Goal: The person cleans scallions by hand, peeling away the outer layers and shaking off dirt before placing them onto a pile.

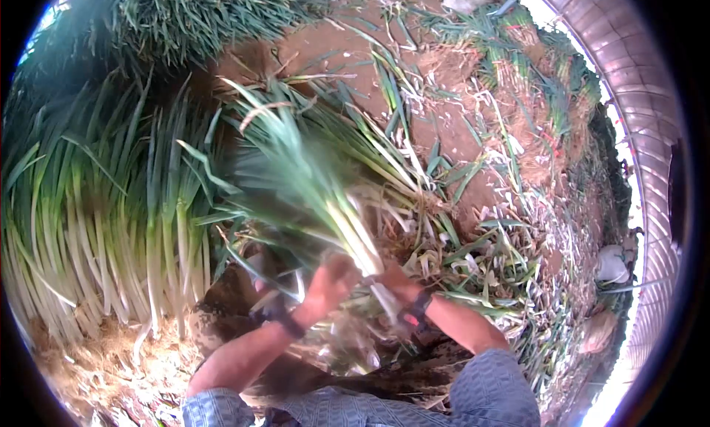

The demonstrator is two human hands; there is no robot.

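Observation:
Between my hands is a small bunch of green onions (353, 231), its white stems pointing down toward me and its green leaves spreading up and to the left, blurred by motion. My right hand (399, 283) is closed around the lower white stems. Against the other side of the same stems, my left hand (333, 277) is curled and smeared by motion, so its separate fingers are hard to make out. A pale strip hangs below the stems. Dark bands circle both wrists.
Tall green onions (111, 235) stand densely packed at left, roots down. More leafy onions (200, 20) are heaped behind them. Loose onions (384, 161) lie ahead on the brown soil. Peeled scraps (495, 268) litter the right, with bundled onions (521, 46) farther back beside a curved plastic wall (643, 79).

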